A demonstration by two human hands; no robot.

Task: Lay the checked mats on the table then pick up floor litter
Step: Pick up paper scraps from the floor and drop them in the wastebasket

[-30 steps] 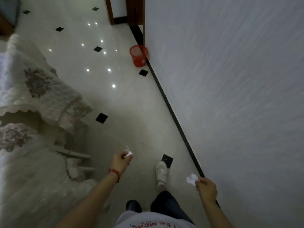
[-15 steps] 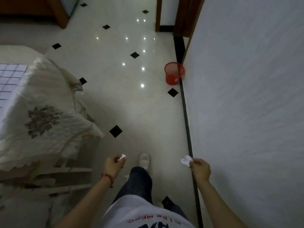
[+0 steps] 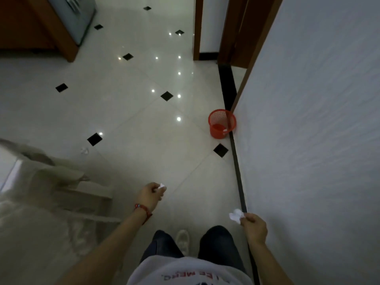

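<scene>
My left hand (image 3: 151, 194) pinches a small crumpled white paper scrap (image 3: 162, 186) low over the pale floor. A larger crumpled white paper (image 3: 235, 215) is pinched in my right hand (image 3: 255, 228), close to the wall's dark skirting. Another white paper ball (image 3: 84, 150) lies on the floor near the table corner at the left. A red mesh waste bin (image 3: 221, 124) stands ahead against the wall, with something pale inside at its bottom. The checked mats are not in view.
A table draped in a cream quilted cloth (image 3: 37, 194) fills the lower left. The white wall (image 3: 318, 140) runs along the right. A wooden cabinet (image 3: 41, 27) and a brown door frame (image 3: 198, 27) stand at the far end.
I have walked forward along the wall. The red bin is much nearer and the table has slid back to my left. Both hands still hold their paper scraps.
</scene>
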